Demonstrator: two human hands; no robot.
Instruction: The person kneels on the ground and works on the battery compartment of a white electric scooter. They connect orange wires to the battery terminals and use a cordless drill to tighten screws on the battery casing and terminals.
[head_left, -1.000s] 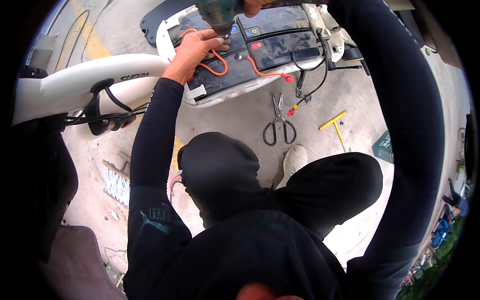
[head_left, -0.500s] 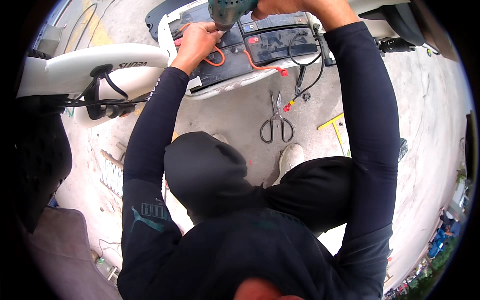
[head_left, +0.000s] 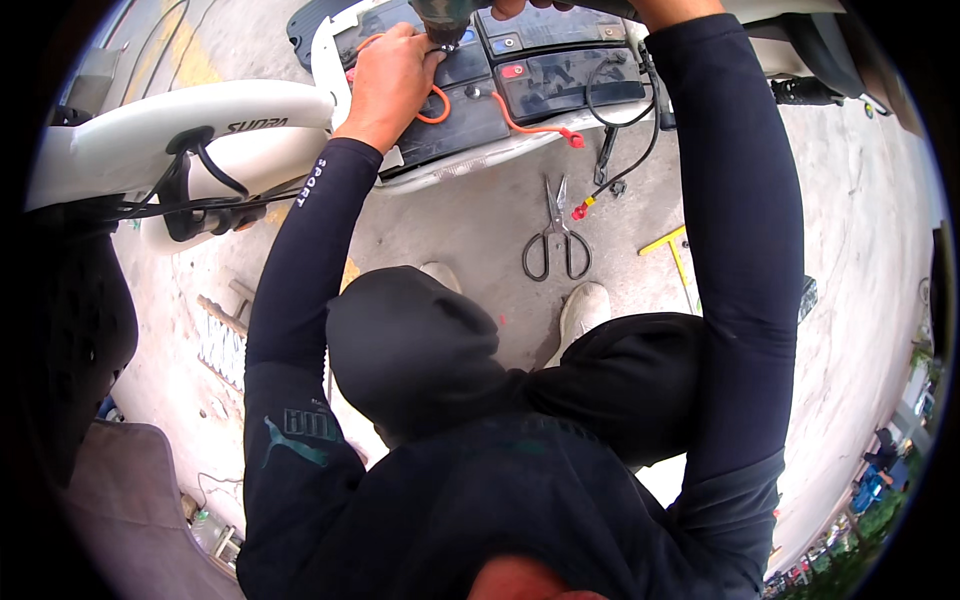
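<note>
Arms first: both dark sleeves come up from the lower edge, left [head_left: 295, 275] leaning rightward, right [head_left: 745, 190] running up the right of the frame, wrist turned in at the top. Left hand [head_left: 395, 85], upper left of centre, is palm down, fingertips bunched right at the nose of the power drill [head_left: 445, 18]; there's a bit of metal there, can't tell if it's pinched. Right hand [head_left: 510, 8] mostly cropped by the upper edge, fingers curled round the back of the drill. Drill's top centre, nose down, between the hands.

Below it, black batteries [head_left: 460, 132] side by side in a white tray [head_left: 455, 172]. Orange cable [head_left: 433, 117] loops just right of the left hand; second orange lead [head_left: 525, 126], red-tipped, hangs over the tray's lower rim, well clear of both hands.

Floor: scissors [head_left: 557, 242] centre, points up-frame, yellow T-handle tool [head_left: 675, 255] right, near the sleeve.
</note>
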